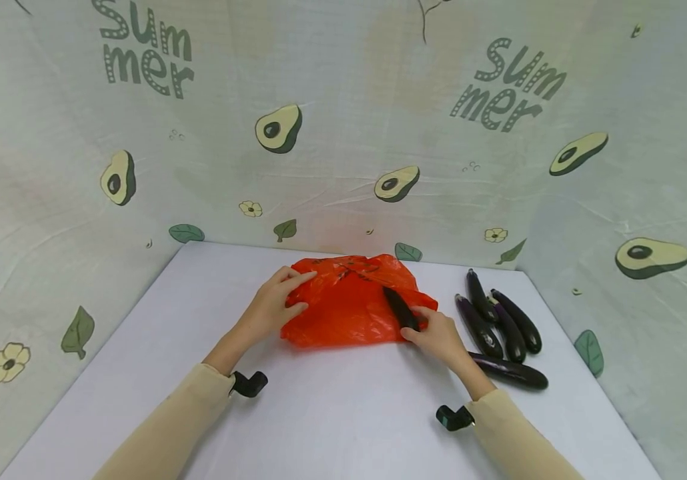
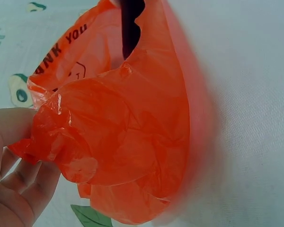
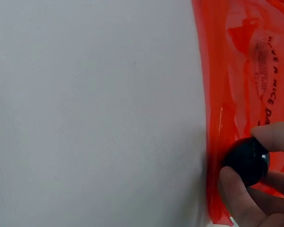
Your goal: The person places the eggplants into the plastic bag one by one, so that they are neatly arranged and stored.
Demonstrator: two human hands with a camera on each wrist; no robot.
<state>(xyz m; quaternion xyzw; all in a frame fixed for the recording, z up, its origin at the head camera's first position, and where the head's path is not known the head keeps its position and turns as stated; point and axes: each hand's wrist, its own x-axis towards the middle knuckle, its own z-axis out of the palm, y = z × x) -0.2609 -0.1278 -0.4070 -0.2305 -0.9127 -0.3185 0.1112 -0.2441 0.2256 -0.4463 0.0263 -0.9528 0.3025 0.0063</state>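
Note:
A red plastic bag (image 1: 343, 313) with dark printing lies on the table, its mouth held apart at the left in the left wrist view. My left hand (image 1: 268, 307) pinches the bag's left edge between thumb and fingers, the film (image 2: 109, 123) bunching there. With thumb and fingertips my right hand (image 1: 436, 333) grips a dark eggplant (image 1: 400, 308) near its rounded end (image 3: 250, 161). The eggplant's far end points into the bag's opening, and in the left wrist view its dark body (image 2: 131, 28) shows at the bag's mouth.
Several more eggplants lie at the right of the white table (image 1: 331, 413), one of them crosswise in front (image 1: 511, 372), partly behind my right wrist. A printed cloth (image 1: 331, 133) with avocados hangs along the back and both sides.

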